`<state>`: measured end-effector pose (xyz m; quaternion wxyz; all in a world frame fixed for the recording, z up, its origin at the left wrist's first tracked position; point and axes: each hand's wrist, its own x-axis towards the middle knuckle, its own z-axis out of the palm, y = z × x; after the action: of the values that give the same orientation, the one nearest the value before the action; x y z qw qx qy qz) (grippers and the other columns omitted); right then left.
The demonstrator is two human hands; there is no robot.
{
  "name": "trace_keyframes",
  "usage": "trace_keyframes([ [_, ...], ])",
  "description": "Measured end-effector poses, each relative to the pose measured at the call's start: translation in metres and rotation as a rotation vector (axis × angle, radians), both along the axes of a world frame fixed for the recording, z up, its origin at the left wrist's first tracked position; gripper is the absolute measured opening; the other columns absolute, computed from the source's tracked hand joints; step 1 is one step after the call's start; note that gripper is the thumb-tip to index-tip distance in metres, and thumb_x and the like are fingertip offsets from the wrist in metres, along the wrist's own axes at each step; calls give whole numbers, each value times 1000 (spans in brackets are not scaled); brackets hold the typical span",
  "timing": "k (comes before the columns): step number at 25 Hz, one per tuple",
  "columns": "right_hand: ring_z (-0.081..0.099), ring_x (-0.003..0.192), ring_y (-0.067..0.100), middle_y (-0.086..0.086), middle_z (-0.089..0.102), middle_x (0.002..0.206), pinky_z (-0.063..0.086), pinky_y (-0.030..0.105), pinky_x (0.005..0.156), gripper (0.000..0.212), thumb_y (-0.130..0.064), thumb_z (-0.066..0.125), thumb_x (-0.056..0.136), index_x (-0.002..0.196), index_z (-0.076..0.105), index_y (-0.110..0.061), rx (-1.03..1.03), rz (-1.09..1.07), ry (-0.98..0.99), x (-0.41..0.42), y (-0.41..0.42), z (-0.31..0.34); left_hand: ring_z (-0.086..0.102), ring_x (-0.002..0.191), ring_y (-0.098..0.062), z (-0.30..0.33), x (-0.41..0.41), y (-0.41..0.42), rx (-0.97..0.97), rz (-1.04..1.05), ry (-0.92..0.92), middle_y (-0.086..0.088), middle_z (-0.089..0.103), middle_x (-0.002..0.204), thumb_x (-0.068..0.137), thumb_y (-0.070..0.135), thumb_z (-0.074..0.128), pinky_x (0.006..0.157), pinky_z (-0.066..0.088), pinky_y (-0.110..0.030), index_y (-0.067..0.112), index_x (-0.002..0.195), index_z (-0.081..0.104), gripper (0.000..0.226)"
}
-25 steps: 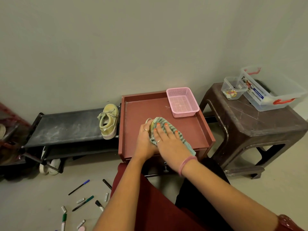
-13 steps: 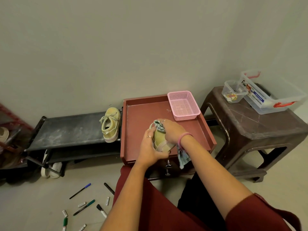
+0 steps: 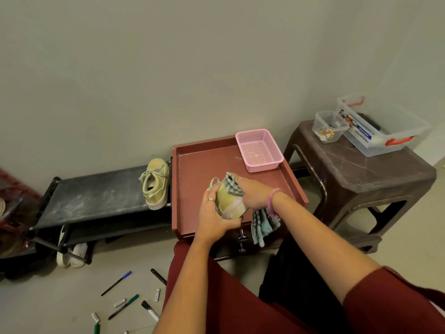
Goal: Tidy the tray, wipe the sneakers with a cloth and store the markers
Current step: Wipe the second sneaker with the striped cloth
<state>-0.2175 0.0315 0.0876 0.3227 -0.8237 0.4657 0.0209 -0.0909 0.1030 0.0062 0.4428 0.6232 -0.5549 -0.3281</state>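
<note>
The left hand grips a yellow sneaker from below, tilted over the red tray. The right hand clutches a striped cloth pressed against the sneaker's top, its loose end hanging past the tray's front edge. A pink basket sits in the tray's far corner. The second sneaker rests on the black shoe rack left of the tray. Markers lie scattered on the floor.

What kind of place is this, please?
Probably a home entryway or shoe corner: a low black shoe rack against a bare wall, a sneaker on it, and a brown plastic stool.
</note>
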Motion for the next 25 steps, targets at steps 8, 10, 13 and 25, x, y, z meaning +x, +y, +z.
trace_keyframes([
  [8,20,144,29,12,17,157,26,44,114,62,-21,31,91,150,15,-9,-728,37,302,14,64,-53,42,127,-5,8,13,-3,21,59,13,3,40,143,58,14,88,91,30,4,23,140,40,95],
  [10,25,142,27,12,21,155,28,37,114,63,-15,27,90,151,11,-9,-502,-45,140,5,35,-43,43,129,-7,7,10,-4,9,44,21,3,41,143,51,17,90,94,33,1,28,136,41,99],
  [13,56,106,20,6,55,120,43,14,88,48,-1,45,90,137,38,-6,15,-20,-93,-10,3,-17,42,130,-8,6,3,-1,1,62,12,3,40,143,50,19,84,95,36,-4,33,134,40,96],
  [25,35,137,29,8,36,150,35,47,107,56,-18,31,87,143,27,-11,-884,232,149,-4,66,-74,45,124,-9,9,12,1,32,105,-14,0,42,140,65,12,83,94,36,-5,17,144,38,91],
])
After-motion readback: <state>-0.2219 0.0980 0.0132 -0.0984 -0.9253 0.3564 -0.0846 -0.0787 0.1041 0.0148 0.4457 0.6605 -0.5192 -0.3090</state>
